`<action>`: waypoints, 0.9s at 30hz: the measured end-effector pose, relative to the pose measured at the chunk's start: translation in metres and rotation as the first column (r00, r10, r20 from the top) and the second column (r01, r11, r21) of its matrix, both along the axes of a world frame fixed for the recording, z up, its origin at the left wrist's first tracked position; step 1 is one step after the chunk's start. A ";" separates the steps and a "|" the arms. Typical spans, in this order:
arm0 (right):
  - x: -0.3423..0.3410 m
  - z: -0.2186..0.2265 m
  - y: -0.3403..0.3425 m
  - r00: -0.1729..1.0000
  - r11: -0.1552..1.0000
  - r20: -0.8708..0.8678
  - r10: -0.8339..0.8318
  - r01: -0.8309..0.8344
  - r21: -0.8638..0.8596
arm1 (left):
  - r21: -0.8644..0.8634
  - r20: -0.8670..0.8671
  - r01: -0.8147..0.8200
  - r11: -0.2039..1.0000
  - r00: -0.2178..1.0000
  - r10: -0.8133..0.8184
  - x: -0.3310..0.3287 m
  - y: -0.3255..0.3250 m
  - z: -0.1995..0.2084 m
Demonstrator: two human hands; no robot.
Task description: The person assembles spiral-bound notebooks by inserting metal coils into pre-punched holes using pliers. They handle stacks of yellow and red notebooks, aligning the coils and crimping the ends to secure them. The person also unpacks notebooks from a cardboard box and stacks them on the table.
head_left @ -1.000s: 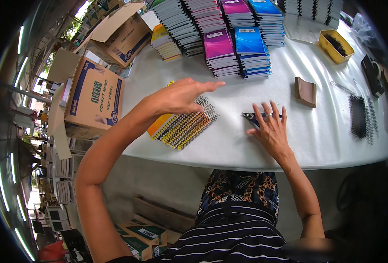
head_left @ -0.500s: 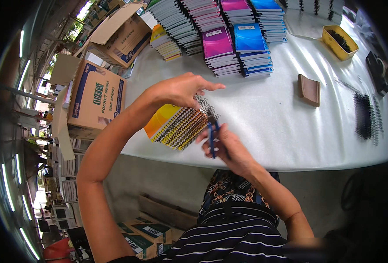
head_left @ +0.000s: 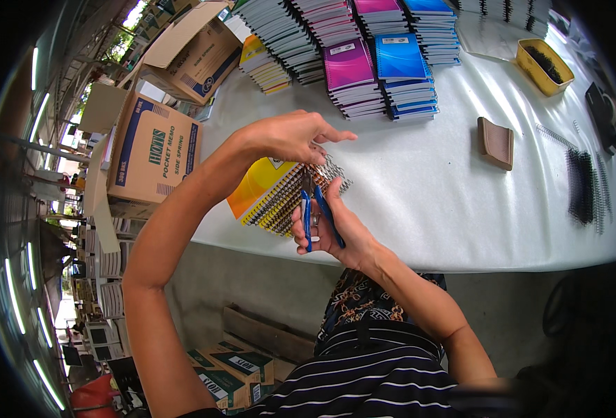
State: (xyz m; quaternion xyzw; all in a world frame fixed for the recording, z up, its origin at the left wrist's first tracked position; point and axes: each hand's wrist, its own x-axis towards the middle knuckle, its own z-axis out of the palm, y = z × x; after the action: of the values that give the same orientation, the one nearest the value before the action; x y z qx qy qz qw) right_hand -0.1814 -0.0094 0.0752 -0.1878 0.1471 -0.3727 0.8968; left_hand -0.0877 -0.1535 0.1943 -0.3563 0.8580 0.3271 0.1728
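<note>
A row of yellow spiral notebooks [head_left: 258, 182] lies at the table's near left, bindings toward me. Loose wire coil ends [head_left: 337, 174] stick out past the row's right end. My left hand [head_left: 297, 138] arches over that end, its index finger stretched right and its thumb down by the coils; some of its fingers are hidden. In my right hand [head_left: 339, 226] are blue-handled cutting pliers [head_left: 307, 216], the handles spread apart. Their jaws point away from me and are in among the coil ends, under my left thumb.
Stacked notebooks with purple [head_left: 349, 64] and blue [head_left: 400, 57] covers stand at the back. Cartons [head_left: 156, 150] line the left. Toward the right are a brown curved block [head_left: 496, 143], a yellow tub [head_left: 544, 67] of black bits and a pile of black coils [head_left: 581, 187].
My right hand has moved left with the pliers, and their handles now show wider apart. My left thumb has lifted slightly; the left arm has barely moved.
</note>
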 end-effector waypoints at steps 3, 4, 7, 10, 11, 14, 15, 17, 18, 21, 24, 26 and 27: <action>-0.001 -0.001 -0.004 1.000 1.000 0.018 0.004 -0.003 -0.014 | -0.015 -0.021 0.017 1.000 1.000 -0.018 0.002 -0.001 -0.003; 0.000 -0.003 -0.005 0.999 1.000 0.033 0.016 -0.015 -0.014 | -0.024 -0.033 0.029 0.999 0.999 -0.029 0.002 -0.001 -0.004; -0.001 -0.004 -0.007 0.994 0.999 0.102 0.049 -0.051 0.017 | -0.031 -0.018 0.046 0.998 0.999 -0.046 0.000 -0.001 -0.004; 0.002 0.008 -0.003 0.999 0.997 0.032 -0.006 0.004 0.074 | -0.061 -0.010 0.068 0.996 0.998 -0.069 0.000 0.000 -0.005; 0.003 0.011 -0.002 0.999 0.995 -0.019 -0.039 0.041 0.093 | -0.064 0.004 0.068 0.996 0.998 -0.067 0.000 0.000 -0.005; 0.001 0.008 -0.003 0.994 0.993 0.106 0.024 -0.035 0.111 | -0.080 0.036 0.075 0.994 0.997 -0.073 -0.004 0.002 -0.002; 0.000 0.004 -0.005 0.984 0.989 0.171 0.055 -0.077 0.123 | -0.090 0.041 0.085 0.992 0.996 -0.082 -0.006 0.004 0.001; -0.001 -0.003 -0.007 0.946 0.976 0.303 0.118 -0.166 0.137 | -0.090 0.040 0.088 0.992 0.996 -0.085 -0.008 0.005 0.001; 0.001 -0.003 -0.005 0.970 0.986 0.221 0.103 -0.128 0.104 | -0.080 0.033 0.081 0.993 0.996 -0.079 -0.007 0.003 -0.002; 0.007 0.002 0.008 1.000 0.999 0.020 0.016 -0.016 0.041 | -0.059 -0.005 0.056 0.997 0.998 -0.057 -0.005 0.001 -0.006; 0.008 0.004 0.011 0.997 0.997 -0.038 -0.063 0.064 0.046 | -0.058 -0.038 0.055 0.997 0.998 -0.057 -0.002 -0.001 -0.008; 0.005 -0.003 0.006 0.998 0.998 -0.021 -0.056 0.056 0.028 | -0.064 -0.064 0.062 0.996 0.996 -0.066 0.001 -0.003 -0.010; 0.006 -0.002 0.006 0.997 0.997 -0.030 -0.064 0.065 0.042 | -0.068 -0.082 0.066 0.996 0.994 -0.071 0.003 -0.003 -0.011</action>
State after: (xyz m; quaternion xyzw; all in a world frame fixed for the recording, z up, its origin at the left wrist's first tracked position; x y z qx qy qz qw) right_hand -0.1758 -0.0039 0.0729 -0.1688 0.1740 -0.3955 0.8859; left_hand -0.0848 -0.1566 0.1835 -0.3179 0.8864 0.3076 0.1360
